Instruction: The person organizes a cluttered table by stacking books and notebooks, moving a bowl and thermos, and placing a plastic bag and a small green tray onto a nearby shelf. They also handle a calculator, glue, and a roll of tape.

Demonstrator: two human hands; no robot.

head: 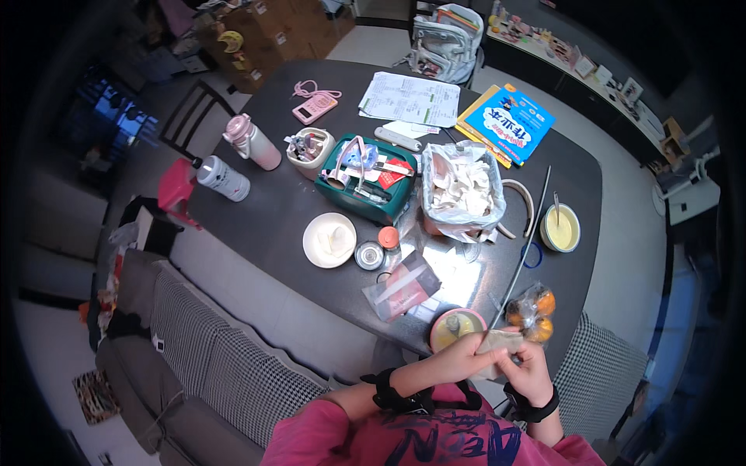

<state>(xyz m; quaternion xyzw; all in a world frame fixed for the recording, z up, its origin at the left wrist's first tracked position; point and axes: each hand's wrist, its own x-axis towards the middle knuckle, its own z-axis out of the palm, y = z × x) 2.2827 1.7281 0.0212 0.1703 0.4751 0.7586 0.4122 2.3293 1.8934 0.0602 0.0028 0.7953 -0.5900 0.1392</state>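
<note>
Both of my hands meet close to my body at the table's near edge. My left hand [475,356] and my right hand [531,370] pinch a beige, cloth-like or paper-like piece [501,342] between them; its exact kind is unclear. Just left of it, a pink-rimmed bowl [458,327] holds something yellow and a spoon. Beyond my right hand lie oranges in a clear plastic bag [537,314]. A long thin rod [521,259] runs from near my fingers across the table. Farther left is a white bowl [329,240] with pale pieces inside.
A lined bin of crumpled tissues [463,189] stands mid-table beside a green organizer box [367,201]. At the right is a bowl of yellow food [560,228]. Bottles [223,178], workbooks [507,125] and papers [411,99] stand or lie farther off. A covered sofa [215,338] is at the left.
</note>
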